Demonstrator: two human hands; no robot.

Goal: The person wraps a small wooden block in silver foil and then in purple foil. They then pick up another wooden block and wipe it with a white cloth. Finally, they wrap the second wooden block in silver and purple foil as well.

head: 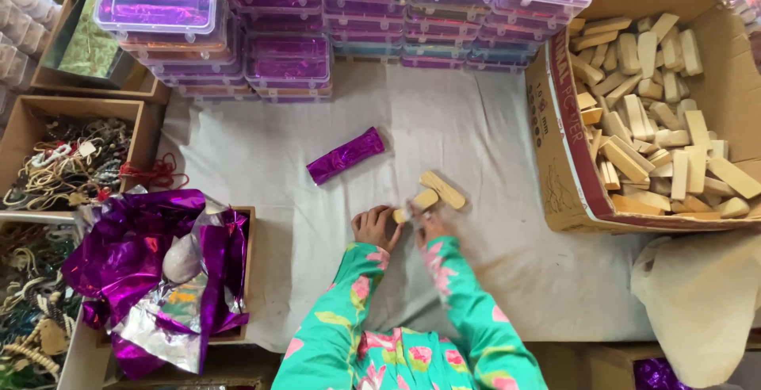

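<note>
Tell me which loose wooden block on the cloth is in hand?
The nearer block, pinched between both hands; the other block lies free just beyond it.

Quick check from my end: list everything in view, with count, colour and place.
Wooden blocks: two, pale tan, on the cloth at the hands.
Wrapped block: one, purple foil, centre of the cloth.
Cloth: one, off-white, covering the work surface.
Cardboard box: one, brown, right, heaped with tan blocks.
Plastic cases: many, clear with purple inside, stacked along the top.
Foil sheets: a pile, purple and silver, lower left.
Cord tray: one, brown, far left.
Left hand: holding the end of a block.
Right hand: blurred, at the same block.
</note>
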